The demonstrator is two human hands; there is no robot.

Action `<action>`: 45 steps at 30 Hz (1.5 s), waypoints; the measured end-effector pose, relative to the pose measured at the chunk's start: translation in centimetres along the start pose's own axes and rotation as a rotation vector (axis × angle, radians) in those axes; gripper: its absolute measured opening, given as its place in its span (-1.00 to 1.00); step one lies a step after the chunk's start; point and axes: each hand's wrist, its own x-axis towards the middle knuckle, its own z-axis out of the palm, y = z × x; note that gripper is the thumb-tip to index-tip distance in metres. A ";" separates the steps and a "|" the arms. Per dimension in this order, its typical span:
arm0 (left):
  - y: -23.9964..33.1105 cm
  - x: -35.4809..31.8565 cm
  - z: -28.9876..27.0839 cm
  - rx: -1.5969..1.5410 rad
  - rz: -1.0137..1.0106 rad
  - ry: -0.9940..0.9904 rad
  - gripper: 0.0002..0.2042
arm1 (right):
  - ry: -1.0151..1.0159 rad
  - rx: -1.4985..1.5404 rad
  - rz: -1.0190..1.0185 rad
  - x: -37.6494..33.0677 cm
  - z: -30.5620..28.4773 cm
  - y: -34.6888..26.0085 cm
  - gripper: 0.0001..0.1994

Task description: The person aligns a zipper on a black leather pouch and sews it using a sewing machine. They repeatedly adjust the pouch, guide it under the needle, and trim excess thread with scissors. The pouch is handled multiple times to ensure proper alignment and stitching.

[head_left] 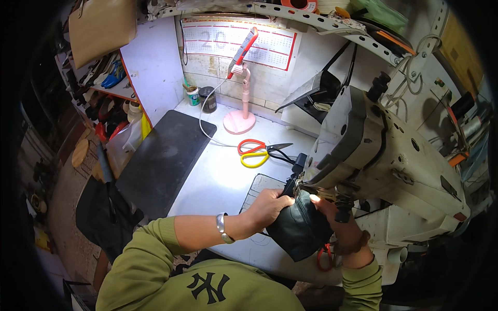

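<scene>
A black leather-like piece (pixel 296 228), perhaps a small pouch or bag part, hangs below the needle area of a large pale sewing machine (pixel 386 150). My left hand (pixel 267 210) is closed on its upper left edge, thumb on top, close to the presser foot. On the opposite edge, my right hand (pixel 334 217) grips the same piece with the thumb showing; the other fingers are mostly hidden. Needle and seam cannot be made out. Scissors (pixel 254 153) with one red and one yellow handle lie on the white table (pixel 207 181) beyond my left hand.
A pink lamp stand (pixel 239 122) holds a lit lamp (pixel 243 52) over the table. Left of it lie a black mat (pixel 166 160) and two small jars (pixel 208 99). A red-handled tool (pixel 325 257) sits below the leather piece. Overhead runs a perforated metal shelf edge (pixel 332 28).
</scene>
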 end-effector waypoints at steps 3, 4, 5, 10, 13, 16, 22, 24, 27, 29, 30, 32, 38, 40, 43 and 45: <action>0.1 -0.1 0.0 0.040 0.000 0.006 -0.80 | -0.109 -0.453 -0.231 0.0 -2.0 -0.8 -0.68; 0.0 -0.2 0.0 0.040 0.008 0.004 -0.80 | -0.143 -0.251 -0.170 -0.2 -2.4 -1.1 -0.67; -0.1 -0.3 0.0 0.043 0.014 0.006 -0.80 | -0.176 -0.049 -0.107 -0.6 -2.7 -1.3 -0.66; -0.5 -0.4 0.3 0.021 0.036 0.023 -0.81 | -0.164 0.953 0.031 -1.2 -1.9 -1.7 -0.63; -0.6 -0.6 0.5 0.033 0.073 0.036 -0.83 | -0.050 0.389 -0.001 -1.3 -1.6 -1.7 -0.64; -0.9 -0.8 1.0 0.029 0.114 0.083 -0.84 | -0.021 -0.236 -0.049 -0.5 -1.9 -1.9 -0.65; -2.0 -0.3 1.5 -0.003 0.223 0.131 -0.85 | 0.147 -0.450 -0.151 -1.5 -2.0 -4.7 -0.75; -2.3 -0.2 1.4 0.000 0.229 0.140 -0.82 | 0.252 -0.383 -0.098 -3.3 -2.1 -6.7 -0.84; -2.6 -0.1 1.4 -0.016 0.239 0.149 -0.82 | 0.324 -0.401 -0.196 -5.9 -2.1 -9.6 -0.94; -2.6 0.0 1.5 -0.025 0.248 0.142 -0.81 | 0.306 -0.392 -0.162 -7.0 -1.8 -10.6 -0.94; -2.5 -0.1 1.5 -0.024 0.235 0.148 -0.81 | 0.284 -0.426 -0.174 -6.9 -1.6 -10.6 -0.93; -2.3 -0.3 1.5 -0.053 0.223 0.124 -0.81 | 0.245 -0.454 -0.178 -6.6 -1.1 -9.8 -0.90; -1.5 -0.8 1.0 -0.043 0.153 0.095 -0.80 | 0.181 -0.548 -0.221 -8.7 -0.1 -6.3 -0.36; -1.3 -0.9 0.9 -0.087 0.113 0.077 -0.79 | 0.455 -0.346 -0.188 -10.5 1.7 -5.4 -0.32; -1.1 -1.0 1.1 -0.181 0.076 0.064 -0.78 | 0.630 0.008 -0.058 -12.5 5.0 -4.4 -0.28; -0.7 -1.3 1.1 -0.185 0.013 0.058 -0.76 | 0.577 0.109 -0.122 -12.8 6.2 -4.2 -0.39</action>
